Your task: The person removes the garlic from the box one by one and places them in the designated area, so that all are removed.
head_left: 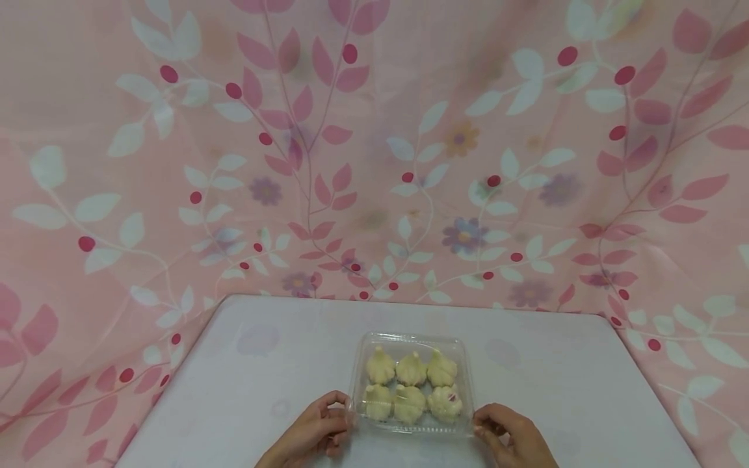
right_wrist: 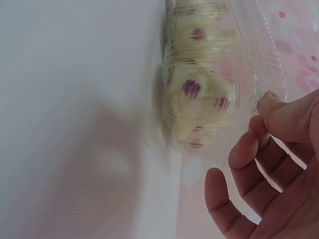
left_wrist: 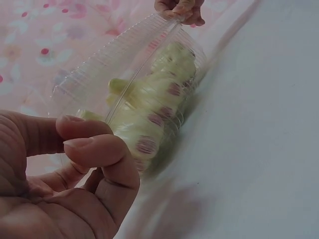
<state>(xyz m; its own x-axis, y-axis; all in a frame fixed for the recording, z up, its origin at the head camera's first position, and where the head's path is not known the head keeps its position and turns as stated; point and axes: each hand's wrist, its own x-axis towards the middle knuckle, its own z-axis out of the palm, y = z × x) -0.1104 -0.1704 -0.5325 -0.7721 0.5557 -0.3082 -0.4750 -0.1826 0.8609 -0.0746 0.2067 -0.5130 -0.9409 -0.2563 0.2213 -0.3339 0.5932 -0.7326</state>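
Gripping the near-left corner of the clear plastic clamshell box [head_left: 411, 380], the left hand [head_left: 313, 432] is pinching the rim flange between thumb and curled forefinger — the left wrist view shows both fingertips [left_wrist: 82, 143] closed on the thin edge, the other fingers folded under. The box is sitting flat on the white table [head_left: 246, 370], toward its near edge and about midway across, with the pink leaf-and-berry cloth [head_left: 374, 149] hanging behind. Inside the box, six pale dumpling-shaped sweets [head_left: 409, 385] are lying in two rows of three, some flecked with dark red; the lid appears to be closed over them, though I cannot tell whether its catch is snapped.

At the near-right corner of the box, the right hand [head_left: 515, 439] is meeting the rim with its thumb tip [right_wrist: 271, 99] — the right wrist view shows that thumb against the flange while the remaining fingers are hanging loosely curved below, holding nothing. So that hand is touching rather than clamping.

To my judgement, handling this well means keeping both grips out on the stiff flange and not on the thin lid, which would likely flex and press on the sweets. Holding the base level and moving both corners evenly should stop the pieces from sliding against each other.
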